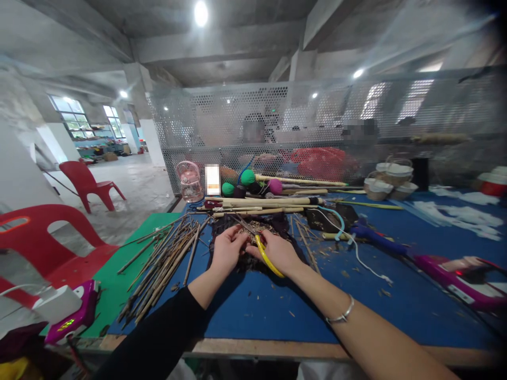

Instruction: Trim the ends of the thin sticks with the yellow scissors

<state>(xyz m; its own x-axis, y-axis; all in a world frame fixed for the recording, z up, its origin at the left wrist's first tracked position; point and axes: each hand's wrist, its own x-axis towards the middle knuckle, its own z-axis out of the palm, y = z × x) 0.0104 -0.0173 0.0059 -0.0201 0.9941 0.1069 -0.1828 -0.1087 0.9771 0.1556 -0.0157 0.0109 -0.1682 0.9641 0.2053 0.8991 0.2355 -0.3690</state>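
Note:
Over a dark cloth (219,228) at the table's middle, my two hands are close together. Yellow-handled scissors (269,257) sit in my right hand (279,250), with the blades pointing up and left. Fingers pinched, my left hand (227,248) is closed beside the blades; whatever lies between its fingertips is too small to make out. Chopped brownish bits (255,226) are heaped on the cloth under and behind the hands. A bundle of thin dry stalks (164,269) lies left of my left hand.
Pale sticks (269,202) lie across behind the cloth, near green balls (248,177) and a magenta ball (275,186). A pink bottle (190,182) stands back left, small white baskets (390,179) back right. A white cord (360,256) trails rightward. Red chairs (59,237) stand left.

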